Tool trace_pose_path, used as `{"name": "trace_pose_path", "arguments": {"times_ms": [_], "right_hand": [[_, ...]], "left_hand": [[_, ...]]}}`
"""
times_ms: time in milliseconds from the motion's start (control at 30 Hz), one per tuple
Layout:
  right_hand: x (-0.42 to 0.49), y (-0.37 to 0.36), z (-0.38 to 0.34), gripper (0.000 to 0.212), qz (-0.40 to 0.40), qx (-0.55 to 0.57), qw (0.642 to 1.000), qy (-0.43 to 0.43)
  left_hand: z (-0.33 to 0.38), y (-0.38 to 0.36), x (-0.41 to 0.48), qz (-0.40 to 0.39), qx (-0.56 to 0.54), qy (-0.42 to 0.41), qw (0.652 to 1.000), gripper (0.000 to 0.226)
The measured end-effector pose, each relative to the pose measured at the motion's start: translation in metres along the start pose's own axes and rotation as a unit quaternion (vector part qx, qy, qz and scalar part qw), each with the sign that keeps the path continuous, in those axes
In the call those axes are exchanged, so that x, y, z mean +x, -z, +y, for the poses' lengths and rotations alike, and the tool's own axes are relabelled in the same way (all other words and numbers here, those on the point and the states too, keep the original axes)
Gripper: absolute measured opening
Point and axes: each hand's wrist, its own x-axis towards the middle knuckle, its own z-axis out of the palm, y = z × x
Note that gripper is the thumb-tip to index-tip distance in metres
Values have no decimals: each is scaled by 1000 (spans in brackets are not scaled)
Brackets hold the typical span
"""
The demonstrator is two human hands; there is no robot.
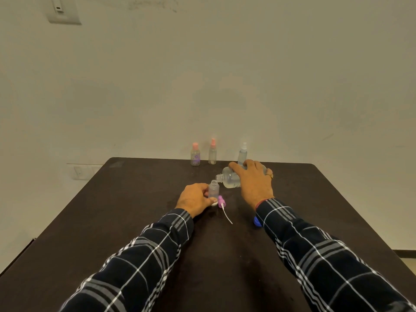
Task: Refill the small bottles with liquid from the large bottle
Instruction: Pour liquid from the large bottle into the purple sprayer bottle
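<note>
Your left hand (194,199) grips the open small bottle (213,189), upright on the worktop (135,199). At its two o'clock, your right hand (254,183) wraps the large bottle (229,180), tipped sideways with its mouth beside the small neck. A purple sprayer (221,201) lies at the small bottle's five o'clock.

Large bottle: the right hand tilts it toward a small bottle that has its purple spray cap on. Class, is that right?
No: the head view shows the small bottle open, its purple spray cap lying on the table beside it.
</note>
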Motion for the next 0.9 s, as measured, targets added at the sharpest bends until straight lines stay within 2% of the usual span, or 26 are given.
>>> {"name": "trace_pose_path", "arguments": {"times_ms": [900], "right_hand": [[1, 3, -1, 71, 6, -21, 1000, 4]], "left_hand": [[0, -2, 0, -1, -9, 3, 1000, 43]]}}
